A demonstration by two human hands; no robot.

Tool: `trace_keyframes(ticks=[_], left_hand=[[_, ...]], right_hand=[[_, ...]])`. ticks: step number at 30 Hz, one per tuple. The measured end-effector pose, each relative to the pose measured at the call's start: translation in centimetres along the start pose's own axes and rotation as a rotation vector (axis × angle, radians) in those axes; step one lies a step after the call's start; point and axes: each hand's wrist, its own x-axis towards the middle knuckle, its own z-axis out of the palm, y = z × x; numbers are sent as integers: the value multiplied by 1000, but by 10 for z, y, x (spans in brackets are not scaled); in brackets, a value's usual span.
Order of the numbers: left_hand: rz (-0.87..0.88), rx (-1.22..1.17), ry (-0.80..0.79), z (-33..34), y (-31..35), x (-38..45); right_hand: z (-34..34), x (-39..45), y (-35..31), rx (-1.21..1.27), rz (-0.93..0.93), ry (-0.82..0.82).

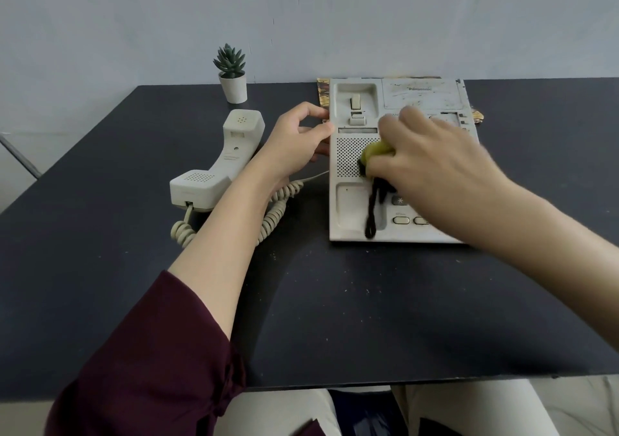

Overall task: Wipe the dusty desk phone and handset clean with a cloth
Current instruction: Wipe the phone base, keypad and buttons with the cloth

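Observation:
A dusty cream desk phone (355, 100) lies flat on the dark desk at centre right. My right hand (432, 154) grips a bunched yellow and black cloth (376, 152) and presses it on the phone's speaker grille; a black strand of the cloth trails down over the lower cradle. My left hand (301, 137) grips the phone's left edge, thumb and fingers curled round it. The cream handset (221, 164) lies face up to the left of the phone, off its cradle. Its coiled cord (278, 208) runs under my left forearm.
A small potted succulent (232, 74) stands at the back of the black desk (335, 301). A patterned mat or paper (323, 94) sticks out from under the phone's far edge. Specks of dust lie on the desk in front of the phone.

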Motion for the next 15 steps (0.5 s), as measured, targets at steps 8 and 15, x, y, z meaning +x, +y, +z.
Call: trace_keyframes(ticks=[8,15], left_hand=[[-9,-1,-5,0,1,0],[-15,16,-17,-1,2,-1]], right_hand=[[13,-6,-9,249,-173,-19],[-7,-11,9,109,204,-7]])
